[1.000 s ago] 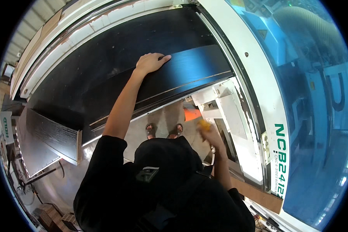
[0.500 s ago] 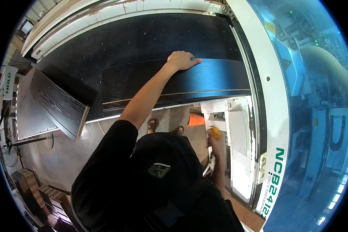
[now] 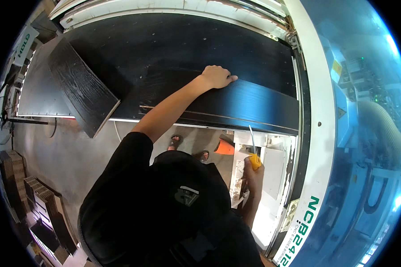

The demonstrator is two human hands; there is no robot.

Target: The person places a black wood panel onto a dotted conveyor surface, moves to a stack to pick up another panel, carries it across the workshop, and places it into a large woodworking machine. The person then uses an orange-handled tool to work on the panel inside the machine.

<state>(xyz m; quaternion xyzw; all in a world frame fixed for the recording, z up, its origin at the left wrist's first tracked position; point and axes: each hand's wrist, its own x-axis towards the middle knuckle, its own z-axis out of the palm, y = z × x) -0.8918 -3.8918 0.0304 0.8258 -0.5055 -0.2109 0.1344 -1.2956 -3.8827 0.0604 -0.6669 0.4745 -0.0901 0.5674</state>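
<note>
A long black wood-grain board [image 3: 249, 100] lies on the dark machine bed, along its near edge. My left hand [image 3: 216, 77] rests at the board's far edge, thumb out to the right and the other fingers bent down, mostly out of sight. In my right hand [image 3: 254, 173], near the white machine parts at lower right, is a yellow-handled tool [image 3: 255, 161]. Its thin metal shaft points up toward the board's near edge, and the tip appears just short of it. I cannot tell its exact kind.
Another black wood-grain board [image 3: 82, 84] lies aslant at the left, overhanging the bed's near edge. A white frame and blue translucent cover [image 3: 365, 155] stand at the right. An orange piece [image 3: 225, 147] is by my feet; stacked slatted pieces [image 3: 42, 196] stand lower left.
My right hand has lifted the yellow-handled tool, whose shaft now shows pointing at the board. My left hand stays at the board's far edge. The whole view has shifted and turned slightly.
</note>
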